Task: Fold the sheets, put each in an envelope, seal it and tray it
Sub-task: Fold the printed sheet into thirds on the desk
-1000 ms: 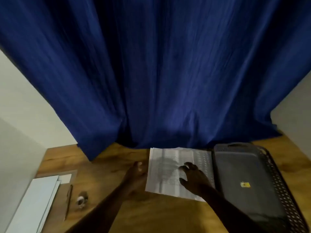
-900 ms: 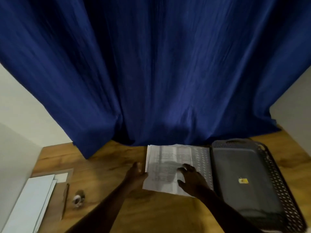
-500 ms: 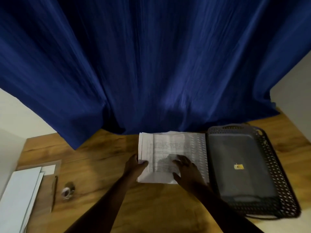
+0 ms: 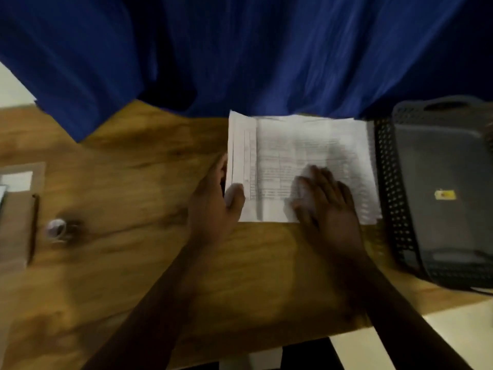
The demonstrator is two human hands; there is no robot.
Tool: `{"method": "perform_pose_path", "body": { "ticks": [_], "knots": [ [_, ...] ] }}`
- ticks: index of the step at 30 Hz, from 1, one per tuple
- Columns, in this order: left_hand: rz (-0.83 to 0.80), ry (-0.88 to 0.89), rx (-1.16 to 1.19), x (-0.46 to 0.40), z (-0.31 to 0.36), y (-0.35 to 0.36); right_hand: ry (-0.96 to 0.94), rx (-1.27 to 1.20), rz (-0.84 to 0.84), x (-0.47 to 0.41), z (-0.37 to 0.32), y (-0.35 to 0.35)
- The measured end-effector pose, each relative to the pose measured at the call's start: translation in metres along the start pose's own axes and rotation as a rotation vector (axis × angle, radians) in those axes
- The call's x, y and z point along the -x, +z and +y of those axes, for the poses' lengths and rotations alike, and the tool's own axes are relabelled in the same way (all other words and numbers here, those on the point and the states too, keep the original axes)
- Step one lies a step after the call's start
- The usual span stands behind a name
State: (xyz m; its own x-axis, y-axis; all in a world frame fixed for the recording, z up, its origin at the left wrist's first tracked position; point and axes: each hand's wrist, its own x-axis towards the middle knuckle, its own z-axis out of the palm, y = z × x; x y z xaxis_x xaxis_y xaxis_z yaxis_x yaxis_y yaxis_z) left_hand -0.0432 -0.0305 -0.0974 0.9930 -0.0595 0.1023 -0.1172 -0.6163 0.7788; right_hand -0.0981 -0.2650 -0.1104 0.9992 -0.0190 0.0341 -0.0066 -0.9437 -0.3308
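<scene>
A stack of printed white sheets (image 4: 306, 148) lies on the wooden table (image 4: 133, 263) in front of a blue curtain. My left hand (image 4: 213, 206) grips the stack's left edge, thumb on top of the paper. My right hand (image 4: 328, 206) rests flat on the lower middle of the top sheet, fingers spread. A dark grey perforated tray (image 4: 440, 188) with a small yellow sticker stands right of the sheets. Brown envelopes (image 4: 18, 217) lie at the far left edge, partly cut off.
A pen (image 4: 34, 228) lies on the envelopes, and a small roll of tape (image 4: 56, 229) sits just right of them. The blue curtain (image 4: 240, 54) hangs over the table's back edge. The table's front edge runs near the bottom right.
The view has tilted down and closer to the table. My left hand has moved from beside the stack onto its left edge and gripped it. My right hand stays on the top sheet.
</scene>
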Motion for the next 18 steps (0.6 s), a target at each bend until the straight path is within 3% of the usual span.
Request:
{"method": "perform_pose_path", "body": {
  "ticks": [6,18],
  "knots": [
    [0.061,0.138,-0.104,0.002,-0.015,0.007,-0.019,0.06,-0.071,0.005,-0.002,-0.003],
    [0.092,0.166,-0.151,0.03,-0.003,0.019,-0.221,-0.006,0.172,0.031,-0.002,-0.003]
  ]
}}
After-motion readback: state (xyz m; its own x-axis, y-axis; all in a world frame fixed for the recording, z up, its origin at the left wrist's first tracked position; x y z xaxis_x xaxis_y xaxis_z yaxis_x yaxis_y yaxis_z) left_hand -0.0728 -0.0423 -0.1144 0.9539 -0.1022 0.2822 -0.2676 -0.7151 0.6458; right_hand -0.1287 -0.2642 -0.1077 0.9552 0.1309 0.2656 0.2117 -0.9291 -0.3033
